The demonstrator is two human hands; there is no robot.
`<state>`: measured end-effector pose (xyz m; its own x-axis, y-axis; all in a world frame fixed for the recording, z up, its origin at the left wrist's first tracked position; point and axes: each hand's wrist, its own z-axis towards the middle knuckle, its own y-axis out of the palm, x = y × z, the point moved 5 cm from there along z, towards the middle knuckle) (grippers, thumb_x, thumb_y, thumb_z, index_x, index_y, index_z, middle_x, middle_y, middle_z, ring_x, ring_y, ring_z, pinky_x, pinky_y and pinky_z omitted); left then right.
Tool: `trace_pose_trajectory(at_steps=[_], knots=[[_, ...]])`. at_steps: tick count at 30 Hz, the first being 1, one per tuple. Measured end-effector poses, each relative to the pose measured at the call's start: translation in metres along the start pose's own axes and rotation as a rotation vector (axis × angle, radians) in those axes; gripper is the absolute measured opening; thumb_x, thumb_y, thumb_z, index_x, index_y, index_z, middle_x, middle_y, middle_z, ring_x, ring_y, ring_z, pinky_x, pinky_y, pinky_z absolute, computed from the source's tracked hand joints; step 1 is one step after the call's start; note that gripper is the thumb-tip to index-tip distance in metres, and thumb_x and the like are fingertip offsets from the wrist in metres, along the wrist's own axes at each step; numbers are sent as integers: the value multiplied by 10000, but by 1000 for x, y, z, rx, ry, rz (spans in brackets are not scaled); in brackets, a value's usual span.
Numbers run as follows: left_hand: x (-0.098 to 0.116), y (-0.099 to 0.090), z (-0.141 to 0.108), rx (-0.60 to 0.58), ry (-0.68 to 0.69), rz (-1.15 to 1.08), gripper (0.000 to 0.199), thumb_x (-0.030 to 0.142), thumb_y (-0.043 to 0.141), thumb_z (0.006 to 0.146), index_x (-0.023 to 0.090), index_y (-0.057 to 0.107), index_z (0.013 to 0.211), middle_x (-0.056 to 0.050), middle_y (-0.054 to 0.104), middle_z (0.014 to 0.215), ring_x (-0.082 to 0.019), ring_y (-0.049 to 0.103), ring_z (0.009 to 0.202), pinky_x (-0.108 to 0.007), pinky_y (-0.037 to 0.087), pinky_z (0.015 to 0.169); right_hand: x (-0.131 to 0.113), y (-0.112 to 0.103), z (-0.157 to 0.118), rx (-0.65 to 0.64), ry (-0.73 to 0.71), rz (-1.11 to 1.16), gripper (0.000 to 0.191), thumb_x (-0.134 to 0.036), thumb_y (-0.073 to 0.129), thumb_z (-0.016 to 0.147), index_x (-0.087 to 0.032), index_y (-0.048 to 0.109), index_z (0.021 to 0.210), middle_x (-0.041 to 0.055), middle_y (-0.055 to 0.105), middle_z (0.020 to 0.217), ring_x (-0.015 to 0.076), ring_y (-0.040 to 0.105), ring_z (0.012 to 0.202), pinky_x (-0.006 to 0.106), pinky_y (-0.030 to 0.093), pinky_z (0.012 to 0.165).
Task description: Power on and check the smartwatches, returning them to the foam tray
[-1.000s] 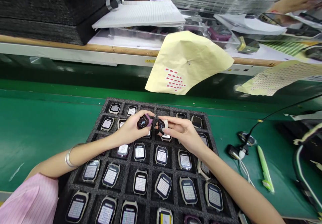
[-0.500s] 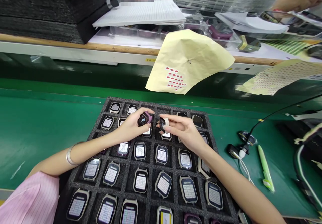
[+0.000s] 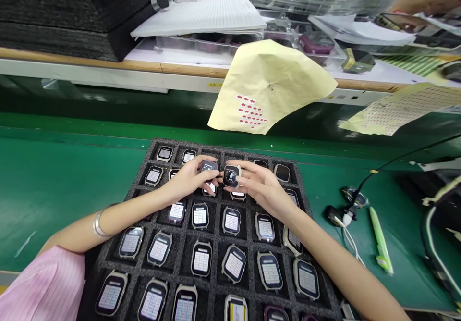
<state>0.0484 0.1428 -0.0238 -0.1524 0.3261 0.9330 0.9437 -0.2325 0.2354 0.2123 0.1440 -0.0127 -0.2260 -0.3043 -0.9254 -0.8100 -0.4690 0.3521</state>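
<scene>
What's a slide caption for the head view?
Left hand and right hand each hold a smartwatch body above a foam tray of lit watches on a green bench.

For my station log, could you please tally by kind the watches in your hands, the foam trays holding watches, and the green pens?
Watches held: 2, the left watch in the left hand, the right watch in the right hand
Foam tray: 1
Green pen: 1
Total: 4
</scene>
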Motion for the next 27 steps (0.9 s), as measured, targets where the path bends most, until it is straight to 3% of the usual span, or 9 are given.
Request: trace_pose_trajectory(at_steps=[7, 12, 19, 27], knots=[[-1, 4, -1, -13, -69, -222, 395, 144, 558, 715, 114, 507, 1106, -64, 634, 838, -188, 640, 743, -342, 569, 626, 3, -7, 2, 104, 18, 36, 421, -214, 695, 812, -185, 603, 1222, 108, 716, 1088, 280, 676, 1019, 453, 549, 888], [-2, 4, 0, -50, -28, -207, 437, 120, 543, 659, 152, 523, 1094, -57, 625, 922, -195, 649, 789, -386, 586, 674, 2, -7, 1, 118, -5, 11, 411, -192, 698, 778, -189, 636, 1185, 99, 720, 1090, 280, 673, 1030, 462, 513, 947], [-1, 4, -1, -71, 16, -210, 438, 117, 553, 650, 173, 540, 1084, -42, 626, 968, -178, 649, 801, -374, 607, 696, 2, -6, 0, 128, -11, 12, 471, -196, 703, 780, -188, 607, 1240, 103, 712, 1111, 283, 672, 1034, 455, 532, 918], [-3, 4, -1, -106, 40, -191, 416, 119, 554, 683, 179, 538, 1095, -43, 629, 947, -184, 649, 812, -374, 603, 699, 3, -7, 0, 146, -25, -66, 412, -281, 718, 821, -192, 623, 1212, 104, 716, 1099, 280, 666, 1051, 429, 552, 889]])
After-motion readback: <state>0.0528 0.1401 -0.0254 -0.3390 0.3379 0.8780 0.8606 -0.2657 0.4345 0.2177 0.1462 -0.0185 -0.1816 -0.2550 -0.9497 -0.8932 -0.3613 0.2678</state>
